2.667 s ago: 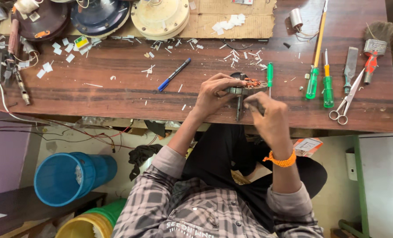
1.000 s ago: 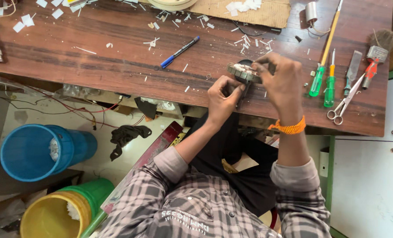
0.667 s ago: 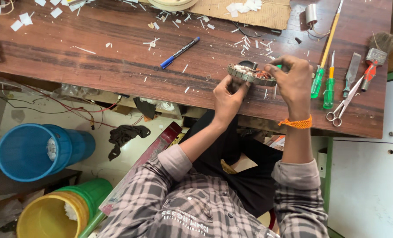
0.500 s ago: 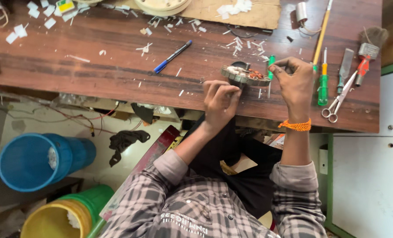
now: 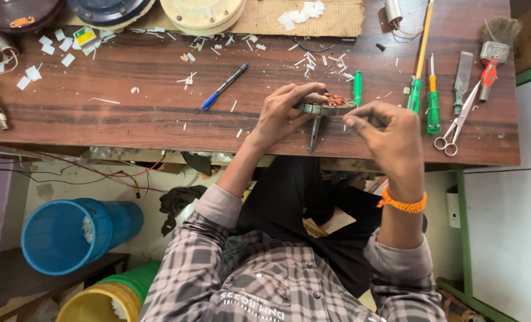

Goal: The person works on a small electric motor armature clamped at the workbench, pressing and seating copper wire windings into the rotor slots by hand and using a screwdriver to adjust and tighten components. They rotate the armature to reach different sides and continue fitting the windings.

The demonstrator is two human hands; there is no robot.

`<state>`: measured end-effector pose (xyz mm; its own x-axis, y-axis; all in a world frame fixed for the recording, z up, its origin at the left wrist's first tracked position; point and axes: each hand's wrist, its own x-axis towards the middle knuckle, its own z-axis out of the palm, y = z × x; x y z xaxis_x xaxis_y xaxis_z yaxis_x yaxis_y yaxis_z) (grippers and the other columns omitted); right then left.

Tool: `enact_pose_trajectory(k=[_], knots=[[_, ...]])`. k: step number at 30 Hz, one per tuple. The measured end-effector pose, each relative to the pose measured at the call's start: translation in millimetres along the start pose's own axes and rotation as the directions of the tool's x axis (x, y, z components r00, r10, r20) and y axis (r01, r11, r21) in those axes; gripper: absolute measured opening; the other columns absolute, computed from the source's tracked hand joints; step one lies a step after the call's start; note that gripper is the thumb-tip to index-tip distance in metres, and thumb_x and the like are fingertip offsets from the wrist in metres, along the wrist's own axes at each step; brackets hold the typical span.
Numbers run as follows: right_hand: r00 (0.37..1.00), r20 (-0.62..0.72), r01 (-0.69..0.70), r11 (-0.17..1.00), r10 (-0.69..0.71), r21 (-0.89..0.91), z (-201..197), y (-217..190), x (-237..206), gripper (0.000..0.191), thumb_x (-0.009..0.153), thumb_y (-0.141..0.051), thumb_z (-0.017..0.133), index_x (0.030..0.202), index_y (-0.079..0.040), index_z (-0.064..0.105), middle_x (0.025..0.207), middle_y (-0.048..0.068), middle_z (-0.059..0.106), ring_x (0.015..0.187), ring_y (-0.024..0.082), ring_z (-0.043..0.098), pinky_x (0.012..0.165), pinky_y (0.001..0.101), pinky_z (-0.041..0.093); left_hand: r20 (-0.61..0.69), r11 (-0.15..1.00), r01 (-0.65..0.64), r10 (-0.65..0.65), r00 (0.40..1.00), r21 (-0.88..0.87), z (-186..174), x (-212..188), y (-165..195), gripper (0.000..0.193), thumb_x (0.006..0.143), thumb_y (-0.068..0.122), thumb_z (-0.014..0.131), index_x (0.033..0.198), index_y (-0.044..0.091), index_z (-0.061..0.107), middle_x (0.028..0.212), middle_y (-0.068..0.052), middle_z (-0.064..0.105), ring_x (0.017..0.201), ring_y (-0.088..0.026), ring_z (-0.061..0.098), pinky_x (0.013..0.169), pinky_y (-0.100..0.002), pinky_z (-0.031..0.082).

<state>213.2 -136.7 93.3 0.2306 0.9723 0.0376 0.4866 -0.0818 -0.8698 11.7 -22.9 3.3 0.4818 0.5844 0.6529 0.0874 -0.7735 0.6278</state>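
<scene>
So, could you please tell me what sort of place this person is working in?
Most likely a small electrical repair workshop: a worn wooden workbench carries screwdrivers, scissors and wire trimmings, and the left hand steadies a round metal motor part with copper windings.

The long wooden surface (image 5: 128,116) is dark reddish brown, flecked with white paper scraps (image 5: 301,12). A slim marker pen (image 5: 224,87) is black with a blue cap. Two screwdrivers (image 5: 433,101) have green handles, one with a yellow shaft. The round metal stator (image 5: 325,105) is grey with orange copper windings. The wrist thread (image 5: 402,203) is orange, the shirt (image 5: 259,280) grey plaid, the plastic bucket (image 5: 69,235) blue.
</scene>
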Motion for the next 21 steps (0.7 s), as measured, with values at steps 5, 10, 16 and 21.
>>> enact_pose_trajectory(k=[5,10,16,21], knots=[[0.999,-0.016,0.036,0.992,-0.038,-0.119,22.3,-0.6,-15.6,0.01,0.091,-0.012,0.08,0.097,-0.004,0.079,0.06,0.002,0.053,0.055,0.006,0.039,0.049,0.0286,0.031,0.007,0.998,0.051,-0.051,0.999,-0.025,1.6,-0.8,-1.2,0.04,0.085,0.014,0.084,0.123,0.016,0.07,0.115,0.003,0.076,0.099,-0.017,0.07,0.086,-0.03,0.061],[0.943,-0.024,0.32,0.925,-0.331,-0.206,54.5,31.2,-29.1,0.009,0.092,-0.009,0.077,0.098,-0.004,0.074,0.078,0.015,0.069,0.064,0.023,0.064,0.058,0.0339,0.047,-0.02,0.999,0.021,-0.021,1.0,-0.031,4.3,-2.9,-3.0,0.038,0.086,0.015,0.083,0.122,0.015,0.07,0.115,0.003,0.075,0.099,-0.018,0.069,0.086,-0.032,0.06],[0.934,-0.179,0.278,0.944,-0.309,-0.18,84.6,69.5,-26.3,0.004,0.092,-0.004,0.074,0.095,-0.002,0.072,0.073,0.017,0.066,0.06,0.026,0.064,0.057,0.0359,0.047,0.062,0.929,-0.178,0.167,0.984,0.325,-0.8,-16.8,-0.8,0.049,0.087,0.01,0.082,0.134,0.015,0.068,0.137,0.003,0.063,0.125,-0.024,0.058,0.107,-0.041,0.049],[0.963,-0.21,0.175,0.985,-0.172,-0.004,88.7,75.0,-40.0,0.01,0.091,-0.001,0.076,0.1,0.0,0.073,0.066,0.01,0.062,0.056,0.012,0.047,0.054,0.0287,0.04,0.151,0.836,-0.241,0.191,0.97,0.492,-3.5,-39.6,5.8,0.054,0.081,0.018,0.077,0.132,0.032,0.071,0.155,0.003,0.042,0.139,-0.022,0.045,0.113,-0.039,0.041]])
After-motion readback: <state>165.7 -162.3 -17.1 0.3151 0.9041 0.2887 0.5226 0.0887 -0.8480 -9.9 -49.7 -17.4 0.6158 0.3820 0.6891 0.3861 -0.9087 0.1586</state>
